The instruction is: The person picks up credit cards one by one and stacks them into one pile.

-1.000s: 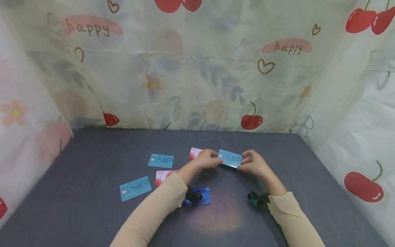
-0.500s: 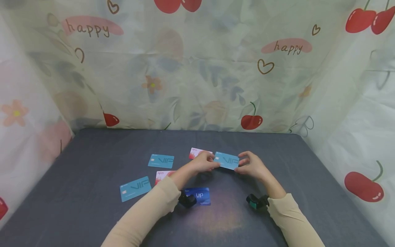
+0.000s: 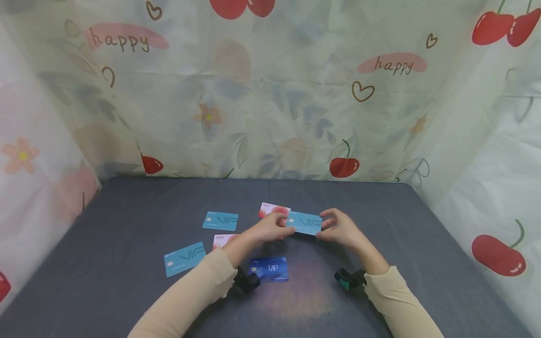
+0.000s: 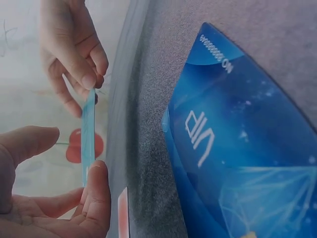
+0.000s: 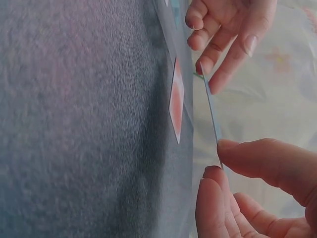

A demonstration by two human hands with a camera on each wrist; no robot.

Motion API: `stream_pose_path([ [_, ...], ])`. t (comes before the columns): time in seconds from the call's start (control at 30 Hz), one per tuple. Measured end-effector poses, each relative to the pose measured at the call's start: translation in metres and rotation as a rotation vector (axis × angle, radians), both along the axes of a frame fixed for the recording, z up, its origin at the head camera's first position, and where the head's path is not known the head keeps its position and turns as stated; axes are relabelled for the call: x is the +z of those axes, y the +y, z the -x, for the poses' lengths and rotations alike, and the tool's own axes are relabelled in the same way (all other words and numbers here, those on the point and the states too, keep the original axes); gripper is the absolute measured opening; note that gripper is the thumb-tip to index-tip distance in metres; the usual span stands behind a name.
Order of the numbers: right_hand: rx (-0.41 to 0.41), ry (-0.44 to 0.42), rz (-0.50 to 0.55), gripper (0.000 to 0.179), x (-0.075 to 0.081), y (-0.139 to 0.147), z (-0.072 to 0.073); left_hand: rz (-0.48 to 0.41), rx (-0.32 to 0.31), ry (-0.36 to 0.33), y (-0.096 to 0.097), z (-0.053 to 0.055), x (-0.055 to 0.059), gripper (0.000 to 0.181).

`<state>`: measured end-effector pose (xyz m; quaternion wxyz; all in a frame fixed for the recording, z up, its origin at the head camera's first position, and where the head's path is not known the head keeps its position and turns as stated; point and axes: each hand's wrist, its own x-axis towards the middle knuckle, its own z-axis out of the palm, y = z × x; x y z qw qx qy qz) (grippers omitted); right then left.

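A light-blue VIP card [image 3: 303, 223] is held level above the table between both hands. My left hand [image 3: 267, 228] pinches its left end; in the left wrist view the upper finger stands off from the card while the thumb [image 4: 99, 181] lies against its end. My right hand [image 3: 343, 231] pinches the opposite end between thumb and fingertips. Seen in the right wrist view, the card [image 5: 212, 116] shows only as a thin edge. Behind the left hand lies a pink card [image 3: 270, 208], partly covered by the hand and the held card.
On the dark table [image 3: 139, 211] lie two more light-blue VIP cards, one farther back [image 3: 220, 220] and a nearer one [image 3: 184, 259]. A second pink card [image 3: 222, 240] is partly behind the left forearm. A dark-blue VIP card [image 3: 269, 269] lies near the left wrist.
Both hands have carried the light-blue card leftward and slightly nearer. The dark-blue card, earlier largely behind the left wrist, now shows almost whole.
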<state>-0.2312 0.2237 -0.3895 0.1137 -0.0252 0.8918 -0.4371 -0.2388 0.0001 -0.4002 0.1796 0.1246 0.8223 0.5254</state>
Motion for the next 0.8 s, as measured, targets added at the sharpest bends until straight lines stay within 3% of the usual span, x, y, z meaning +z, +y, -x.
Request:
stream_pose_path([
  [0.3, 0.018, -0.03, 0.022, 0.058, 0.002, -0.01, -0.004, -0.038, 0.012, -0.029, -0.011, -0.007, -0.004, 0.059],
  [0.8, 0.063, -0.017, 0.03, 0.056, 0.007, -0.024, -0.013, 0.045, 0.011, 0.022, -0.033, -0.024, 0.002, 0.06],
])
